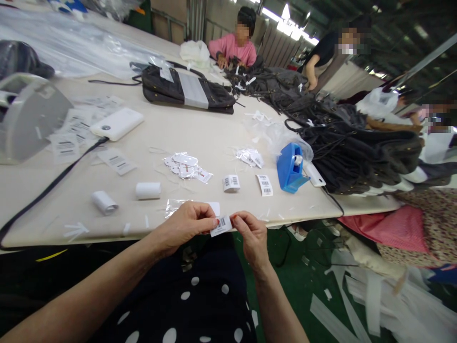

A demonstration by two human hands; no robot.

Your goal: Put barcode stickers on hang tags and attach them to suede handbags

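Observation:
Between my two hands, at the table's front edge, is a small white barcode label point(221, 227). My left hand point(189, 221) pinches its left end, and the fingertips of my right hand point(252, 233) are closed on its right end. Just behind my left hand lies a clear plastic sleeve point(173, 207) with a white card. Beyond the hands are a curled barcode strip point(231, 183), a flat barcode strip point(264, 185), a pile of white tags point(185, 166) and a smaller pile point(250, 157). A blue tape dispenser point(291, 169) stands to the right.
Two paper rolls point(148, 190) and a white power bank point(117, 124) with a black cable lie left. Farther back is a folded black garment point(185, 88). Black garments point(364, 147) are heaped right. A person in pink point(233, 47) and another person in black point(323, 55) are across the table.

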